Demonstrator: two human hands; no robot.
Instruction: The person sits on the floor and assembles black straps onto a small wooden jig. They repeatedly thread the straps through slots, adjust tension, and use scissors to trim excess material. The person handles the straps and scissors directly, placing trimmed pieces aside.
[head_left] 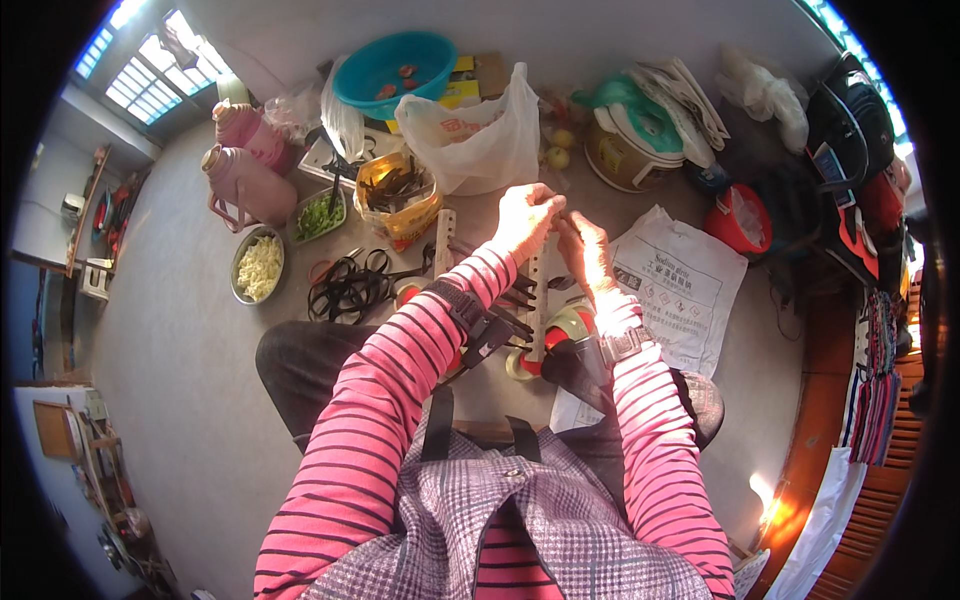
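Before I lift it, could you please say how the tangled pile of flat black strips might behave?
The tangled strips look floppy, curling in loose loops; they may snag, since loops overlap; being thin, they are probably light.

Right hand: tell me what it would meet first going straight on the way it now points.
Most likely the left hand, just ahead of the right hand, which points forward and slightly left. Depth is hard to judge; I cannot tell whether they already touch.
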